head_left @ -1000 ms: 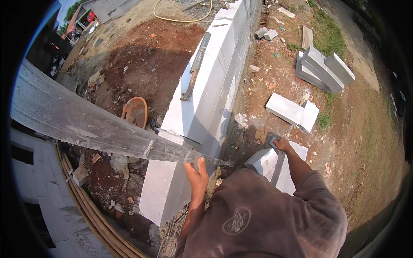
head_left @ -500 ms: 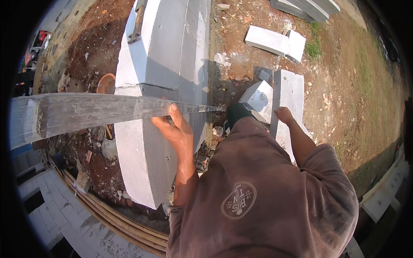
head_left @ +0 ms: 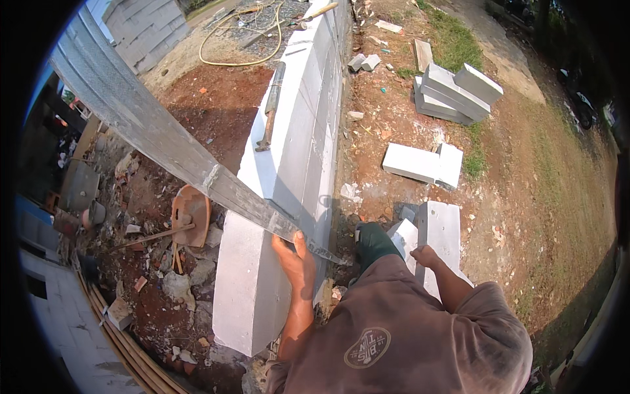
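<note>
My left hand (head_left: 292, 259) is wrapped around a long grey, mortar-stained metal straightedge (head_left: 184, 157), which slants from the upper left down across the end of a white block wall (head_left: 289, 148). A larger near block (head_left: 243, 282) forms the wall's end. My right hand (head_left: 426, 256) has curled fingers at the left edge of a long white block (head_left: 440, 226); what they grip is unclear. A smaller white block (head_left: 403, 240) and a grey object (head_left: 407, 213) are beside it. A hammer-like tool (head_left: 266, 131) lies on the wall top.
Loose white blocks (head_left: 420, 164) and a stack (head_left: 453, 98) sit on dirt to the right. An orange tub (head_left: 197, 213), rubble, bamboo poles (head_left: 115, 325) and a coiled hose (head_left: 233, 62) lie left of the wall. A parked motorbike (head_left: 581, 105) stands far right.
My right hand has left the grey object and moved to the long block's edge. The straightedge, still in my left hand, appears at shifting angles as my view moved.
</note>
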### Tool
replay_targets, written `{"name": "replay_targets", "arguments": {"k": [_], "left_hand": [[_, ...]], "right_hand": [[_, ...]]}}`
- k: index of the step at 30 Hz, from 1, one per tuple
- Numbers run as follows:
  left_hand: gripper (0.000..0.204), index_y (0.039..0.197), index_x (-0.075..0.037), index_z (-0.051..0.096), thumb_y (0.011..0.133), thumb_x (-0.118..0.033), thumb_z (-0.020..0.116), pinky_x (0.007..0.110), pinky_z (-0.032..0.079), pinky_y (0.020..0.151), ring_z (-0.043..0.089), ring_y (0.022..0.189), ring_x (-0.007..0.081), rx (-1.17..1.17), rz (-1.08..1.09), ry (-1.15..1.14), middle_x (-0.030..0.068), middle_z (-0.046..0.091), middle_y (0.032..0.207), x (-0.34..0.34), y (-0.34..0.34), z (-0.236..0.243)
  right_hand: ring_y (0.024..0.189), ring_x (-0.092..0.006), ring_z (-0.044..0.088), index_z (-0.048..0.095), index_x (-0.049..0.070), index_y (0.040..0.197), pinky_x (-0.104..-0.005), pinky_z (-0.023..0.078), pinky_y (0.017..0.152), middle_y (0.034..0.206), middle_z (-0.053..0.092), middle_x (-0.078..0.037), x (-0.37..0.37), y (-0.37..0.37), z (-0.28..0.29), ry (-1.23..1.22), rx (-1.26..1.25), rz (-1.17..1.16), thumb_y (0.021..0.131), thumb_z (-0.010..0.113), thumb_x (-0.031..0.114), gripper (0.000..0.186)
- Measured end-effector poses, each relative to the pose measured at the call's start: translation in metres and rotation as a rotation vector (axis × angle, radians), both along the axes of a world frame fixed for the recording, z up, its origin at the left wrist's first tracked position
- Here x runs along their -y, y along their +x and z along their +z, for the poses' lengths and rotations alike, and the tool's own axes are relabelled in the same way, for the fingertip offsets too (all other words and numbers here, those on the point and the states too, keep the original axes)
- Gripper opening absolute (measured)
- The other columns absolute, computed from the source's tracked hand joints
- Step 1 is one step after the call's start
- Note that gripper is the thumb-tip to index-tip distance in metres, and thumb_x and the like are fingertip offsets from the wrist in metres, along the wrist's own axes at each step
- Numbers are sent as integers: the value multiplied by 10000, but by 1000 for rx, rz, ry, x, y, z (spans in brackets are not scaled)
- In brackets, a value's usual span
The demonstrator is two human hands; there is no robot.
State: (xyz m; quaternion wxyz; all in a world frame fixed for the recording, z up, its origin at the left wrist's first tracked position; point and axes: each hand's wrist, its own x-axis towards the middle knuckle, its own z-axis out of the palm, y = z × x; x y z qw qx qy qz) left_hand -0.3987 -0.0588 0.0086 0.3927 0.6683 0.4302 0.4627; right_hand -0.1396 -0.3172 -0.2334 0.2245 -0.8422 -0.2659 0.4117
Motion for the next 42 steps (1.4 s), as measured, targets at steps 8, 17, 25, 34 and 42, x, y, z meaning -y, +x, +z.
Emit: {"name": "replay_targets", "arguments": {"k": [8,17,25,34,42], "left_hand": [[519,1291,57,309,898,-154,573,386,393,915,507,1032,267,32,82,59,207,480,1158,-6,4,-24],[590,1286,69,307,825,-68,650,393,416,924,507,1080,283,-58,361,-111,224,491,1148,10,24,-17],[544,1304,94,350,874,-149,579,391,391,934,498,1061,292,-239,968,-27,240,497,1181,26,68,-14],[540,1305,73,352,917,-256,534,377,429,860,518,1022,293,-231,1236,-107,243,492,1209,5,124,17],[531,1296,92,371,908,-229,541,370,361,966,485,1112,304,-268,1314,-124,256,479,1255,2,120,4]], "right_hand": [[614,-138,585,624,-39,812,-298,467,590,709,608,-75,-192,73,124,561,67,-110,886,573,312,362],[867,-297,626,672,-2,978,-372,468,794,914,657,-172,-444,208,321,1133,530,121,862,549,340,382],[987,-344,594,676,77,1052,-412,449,870,1017,629,-190,-620,348,358,897,724,267,859,556,335,344],[941,-311,595,715,104,968,-420,422,874,928,634,-154,-683,352,362,947,617,907,825,576,366,330],[907,-283,598,717,100,849,-400,416,833,881,636,-132,-665,314,356,766,802,1142,800,586,283,231]]}}
